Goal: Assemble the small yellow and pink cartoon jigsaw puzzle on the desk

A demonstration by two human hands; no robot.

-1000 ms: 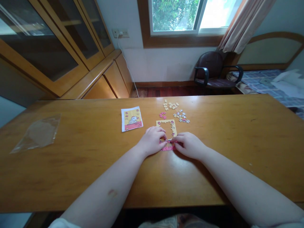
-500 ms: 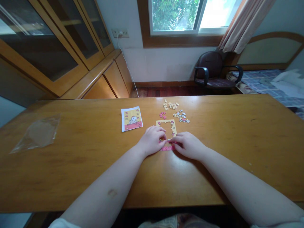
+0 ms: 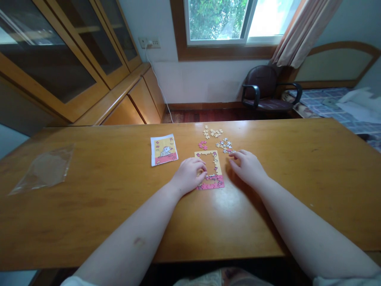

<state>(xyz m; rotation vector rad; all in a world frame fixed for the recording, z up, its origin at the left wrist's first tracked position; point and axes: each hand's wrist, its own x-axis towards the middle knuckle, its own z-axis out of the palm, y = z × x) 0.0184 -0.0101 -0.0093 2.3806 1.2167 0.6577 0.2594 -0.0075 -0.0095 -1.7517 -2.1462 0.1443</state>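
A partly assembled jigsaw puzzle [image 3: 219, 169] lies flat on the table, a yellow upper border above a pink lower section, with gaps inside. My left hand [image 3: 190, 173] rests over its left side, fingers curled down and closed onto the edge; the fingertips partly hide that border. Right of the puzzle, my right hand [image 3: 247, 166] hovers with thumb and fingers apart, holding nothing visible. Its fingertips are close to a pile of white and mixed pieces [image 3: 224, 143]. Beyond the puzzle are loose pink pieces [image 3: 203, 145] and yellow pieces [image 3: 215, 133].
A picture sheet [image 3: 164, 149] of a white animal on yellow and pink lies left of the puzzle. Farther left is a clear plastic bag [image 3: 46, 169] on the wooden table [image 3: 119, 214]. Past the table stand a cabinet [image 3: 119, 85] and a dark armchair [image 3: 263, 89].
My right hand has left the puzzle's pink section and moved right and away from me, its fingers spreading. More of the puzzle's right side shows. My left hand stays at the left edge.
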